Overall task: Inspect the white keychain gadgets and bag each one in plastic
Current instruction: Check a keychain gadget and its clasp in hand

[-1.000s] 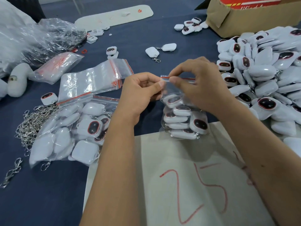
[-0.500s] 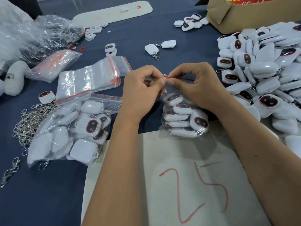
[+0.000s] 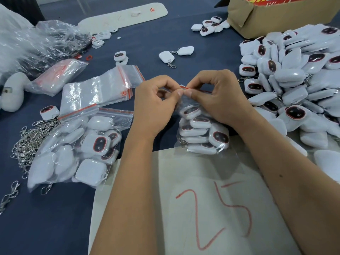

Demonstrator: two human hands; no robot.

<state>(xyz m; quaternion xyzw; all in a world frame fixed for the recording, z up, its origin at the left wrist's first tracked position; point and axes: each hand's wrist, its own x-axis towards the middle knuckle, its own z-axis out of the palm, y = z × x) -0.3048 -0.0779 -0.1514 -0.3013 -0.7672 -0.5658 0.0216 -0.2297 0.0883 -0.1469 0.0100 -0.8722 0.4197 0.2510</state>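
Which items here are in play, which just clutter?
In play: held bag, both hands pinching its seal (left, right), gadget pile, empty bags.
Clutter: cardboard box, clasp heap, crumpled plastic, "25" sheet.

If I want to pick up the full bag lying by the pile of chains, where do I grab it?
Probably pinch the filled bag by its flat red-striped top edge, at its far end, reaching from above. That strip looks empty and thin, while the body bulges with slippery gadgets and clips poke out underneath.
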